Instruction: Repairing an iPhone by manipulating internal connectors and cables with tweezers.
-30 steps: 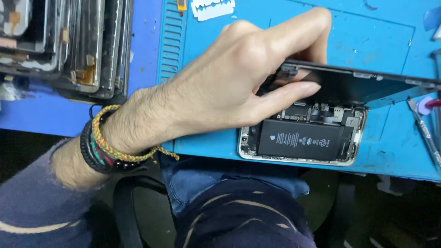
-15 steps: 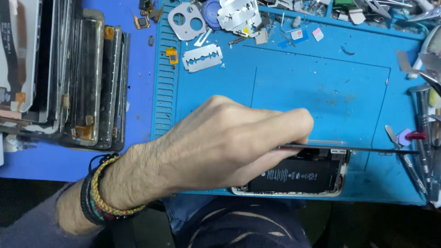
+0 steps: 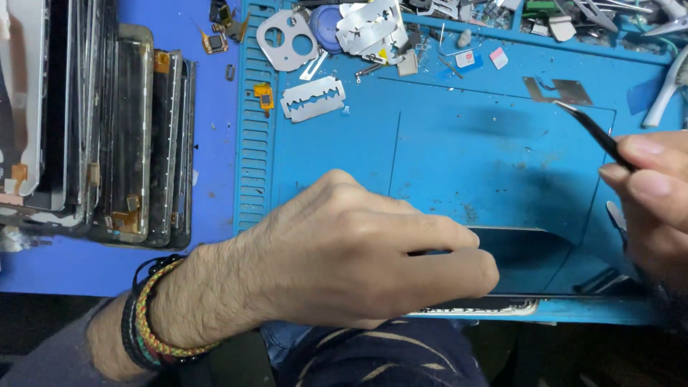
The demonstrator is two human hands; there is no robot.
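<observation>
While the left hand (image 3: pixel 344 251) lay flat near the front edge of the blue rubber mat (image 3: pixel 459 150), its fingers (image 3: pixel 444 269) were pressed together and clamped on the dark glass screen (image 3: pixel 527 254) of a phone. The screen was smooth and shiny, shaped like a thin flat slab, and it stretched out sideways from the fingertips. Just under the fingertips, a strip of the phone's silver metal frame (image 3: pixel 476 309) peeked out, with bumpy little parts along its edge. Most of the phone was hidden by the hand and the screen.

The right hand (image 3: pixel 656 208) was at the far side of the screen. Its fingers (image 3: pixel 645 183) were pinched tight on a pair of thin black tweezers (image 3: pixel 591 129). The sharp tip of the tweezers touched a small flat piece of grey metal (image 3: pixel 559 89), well past the fingers.

The mat felt soft-looking and dusty, with long slots down one side. Beyond the left knuckles lay a razor blade (image 3: pixel 313 98), thin and shiny with wavy ends. Near it was a grey camera plate (image 3: pixel 287 41) with two round holes. On the wrist sat woven bracelets (image 3: pixel 147 322), ropey and many-coloured. Out past the wrist stood a row of old phone screens (image 3: pixel 107 136), dark and scratched, leaning side by side.
</observation>
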